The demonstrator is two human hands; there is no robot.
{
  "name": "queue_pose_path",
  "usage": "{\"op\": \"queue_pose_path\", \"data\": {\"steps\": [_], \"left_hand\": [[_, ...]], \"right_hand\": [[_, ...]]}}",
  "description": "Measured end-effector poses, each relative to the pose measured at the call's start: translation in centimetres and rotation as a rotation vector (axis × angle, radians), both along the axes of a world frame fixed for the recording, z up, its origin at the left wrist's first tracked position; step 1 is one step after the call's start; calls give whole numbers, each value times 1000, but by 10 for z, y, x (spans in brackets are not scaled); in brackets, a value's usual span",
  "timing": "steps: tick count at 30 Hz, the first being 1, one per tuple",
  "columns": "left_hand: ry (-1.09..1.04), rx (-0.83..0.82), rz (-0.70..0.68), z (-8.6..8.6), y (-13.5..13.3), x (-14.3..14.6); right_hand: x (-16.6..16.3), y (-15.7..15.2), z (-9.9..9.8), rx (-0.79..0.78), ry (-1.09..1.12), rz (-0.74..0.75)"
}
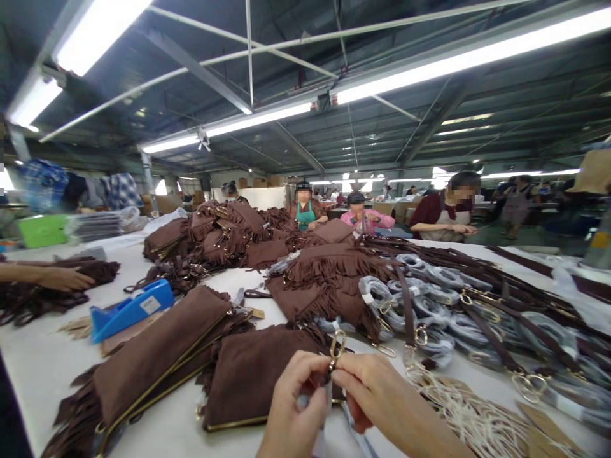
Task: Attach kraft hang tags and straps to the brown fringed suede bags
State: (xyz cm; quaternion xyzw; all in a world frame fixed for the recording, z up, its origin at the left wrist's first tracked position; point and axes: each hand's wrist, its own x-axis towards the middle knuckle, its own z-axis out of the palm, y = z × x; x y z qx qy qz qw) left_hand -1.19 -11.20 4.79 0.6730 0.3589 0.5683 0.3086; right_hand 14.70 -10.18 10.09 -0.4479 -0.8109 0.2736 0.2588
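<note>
A gold swivel clasp (pixel 338 343) stands upright between my two hands, above the front of the table. My left hand (pixel 300 397) is closed, its thumb and forefinger pinching the base of the clasp. From the other side my right hand (pixel 367 385) grips the same spot with curled fingers. Some clear plastic wrap shows below the fingers, and what the clasp is fixed to is mostly hidden. Just behind and left of my hands lies a brown fringed bag (pixel 252 375) with a gold zip. Another brown bag (pixel 162 350) lies farther left.
A blue tape dispenser (pixel 133 310) sits at the left. Brown bags (pixel 229 232) are heaped behind. To the right lie plastic-wrapped straps (pixel 439 312) and tags with white strings (pixel 458 404). A co-worker's hand (pixel 69 278) rests on brown fringe at far left; several people work across the table.
</note>
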Motion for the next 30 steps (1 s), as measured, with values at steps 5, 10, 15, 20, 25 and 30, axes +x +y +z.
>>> {"op": "queue_pose_path", "data": {"steps": [5,10,15,20,25,30], "left_hand": [[-143,-297,-12,13,9,8],[94,-120,170,18,24,6],[379,156,266,56,22,-2],[422,242,119,86,12,-1],[680,40,-10,54,9,-54],[1073,-11,93,10,-8,-138]], "right_hand": [[1,1,0,-60,-34,-7],[6,8,3,103,-83,-76],[9,10,8,359,120,-184],[4,11,4,330,236,16],[22,6,11,16,420,57],[39,-8,20,-395,709,104]]}}
